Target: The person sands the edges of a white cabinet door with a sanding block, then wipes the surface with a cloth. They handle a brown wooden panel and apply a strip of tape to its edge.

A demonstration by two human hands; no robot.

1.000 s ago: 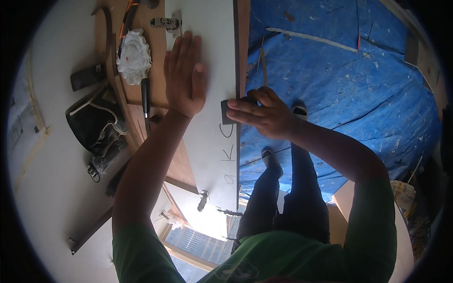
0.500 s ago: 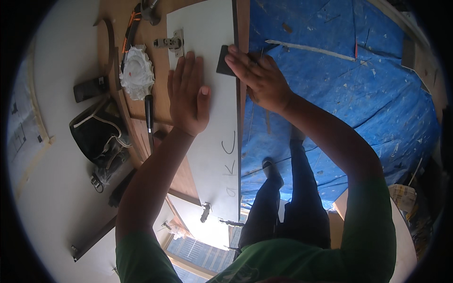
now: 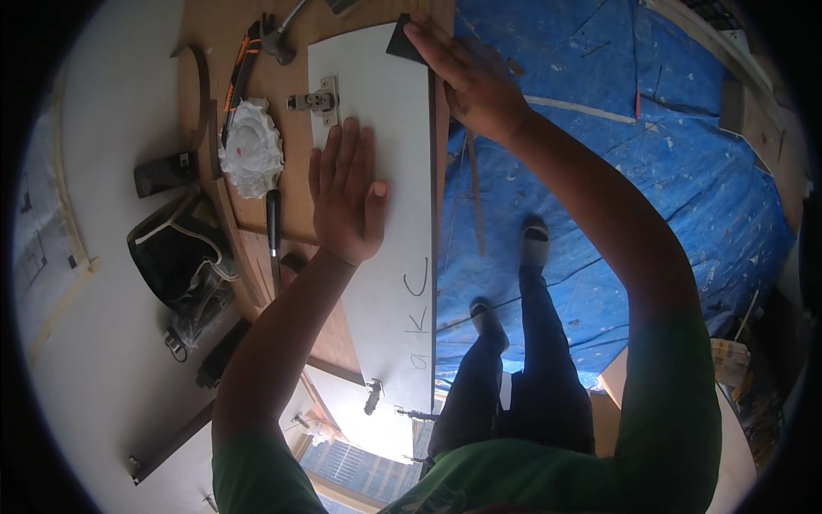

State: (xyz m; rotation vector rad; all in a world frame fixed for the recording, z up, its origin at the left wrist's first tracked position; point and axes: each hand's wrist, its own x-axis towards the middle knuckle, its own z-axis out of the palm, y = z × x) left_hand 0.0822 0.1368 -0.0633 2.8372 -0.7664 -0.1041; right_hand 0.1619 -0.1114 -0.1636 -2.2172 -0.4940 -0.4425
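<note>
A long white cabinet door (image 3: 398, 206) lies on a wooden surface, with a dark edge along its right side. My left hand (image 3: 345, 206) rests flat on it, fingers stretched out, just below a metal hinge (image 3: 324, 101). At the far right corner of the door, my right hand (image 3: 479, 86) presses a dark, flat, square pad (image 3: 402, 41) against the edge. Part of the pad is hidden under the fingers. Another hinge (image 3: 373, 397) is fixed at the near end.
Left of the door lie a hammer (image 3: 276, 43), an orange-and-black handled tool (image 3: 240, 77), a crumpled white wad (image 3: 251, 146) and a black-handled tool (image 3: 273, 223). A black pouch (image 3: 171, 265) is farther left. Blue sheeting (image 3: 616, 223) covers the floor on the right.
My right hand and the pad have slid away from me along the door's edge to its far corner. The left hand stays flat on the door. One foot has shifted.
</note>
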